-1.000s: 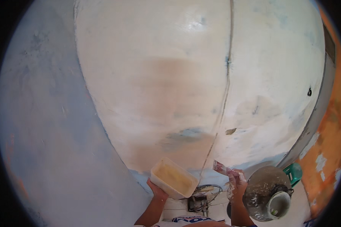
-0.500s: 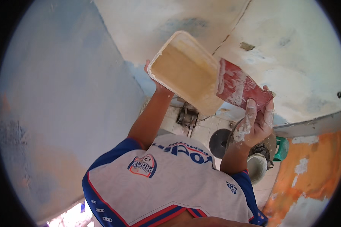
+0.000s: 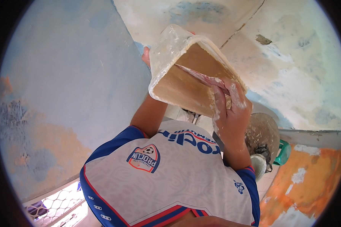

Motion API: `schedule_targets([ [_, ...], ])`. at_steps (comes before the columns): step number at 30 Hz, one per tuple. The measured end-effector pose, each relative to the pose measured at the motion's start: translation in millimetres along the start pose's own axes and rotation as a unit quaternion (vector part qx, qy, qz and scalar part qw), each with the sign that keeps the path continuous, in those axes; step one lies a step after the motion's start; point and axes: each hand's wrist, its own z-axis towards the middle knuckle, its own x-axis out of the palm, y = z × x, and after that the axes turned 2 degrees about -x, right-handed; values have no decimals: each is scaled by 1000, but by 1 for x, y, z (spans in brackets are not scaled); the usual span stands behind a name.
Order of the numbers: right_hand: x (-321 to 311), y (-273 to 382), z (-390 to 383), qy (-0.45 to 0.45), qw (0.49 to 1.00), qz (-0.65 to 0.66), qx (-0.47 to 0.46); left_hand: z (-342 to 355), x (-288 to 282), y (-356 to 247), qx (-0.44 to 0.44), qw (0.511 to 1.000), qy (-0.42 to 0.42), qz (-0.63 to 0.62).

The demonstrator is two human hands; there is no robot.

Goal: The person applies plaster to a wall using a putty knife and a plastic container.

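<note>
My left hand (image 3: 146,57) grips a white rectangular plastic tub (image 3: 168,47) from its far left side; most of the hand is hidden behind it. The tub is tilted, its mouth toward me, its rim crusted with putty and its inside coated tan. My right hand (image 3: 233,113), smeared with white putty, pinches a flat red putty spreader (image 3: 204,78). The spreader reaches edge-on into the tub's mouth, and I cannot tell whether its blade touches the inner wall.
Patchy painted walls rise at the left (image 3: 72,83) and ahead (image 3: 288,64), the latter with a crack and a chipped spot. Below on the right stand a spattered round drum (image 3: 261,130), a white bucket (image 3: 258,166) and a green jug (image 3: 283,153). Metal mesh (image 3: 60,202) shows lower left.
The tub has been tipped so its outer bottom and side now show. My right hand moved left, bringing the spreader from beside the rim into the tub's mouth and turning it edge-on.
</note>
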Motion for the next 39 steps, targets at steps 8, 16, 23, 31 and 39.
schedule_targets([
  [8, 7, -13, 1, 16, 1000, -1, -19, 13, 6, -5, -4, 1000, 7, 7],
  [16, 11, -21, -12, 18, 993, 90, 71, 8, 23, -4, -1, 997, -72, 5],
  [23, -3, -29, -29, 51, 967, 195, 159, 1, -12, 10, 16, 981, 152, -120],
  [31, -5, -37, -43, -46, 885, 404, 227, -5, -41, 15, 21, 996, -87, -3],
  [39, 19, -67, -32, -100, 824, 492, 263, -10, -56, 18, 17, 981, -180, 67],
])
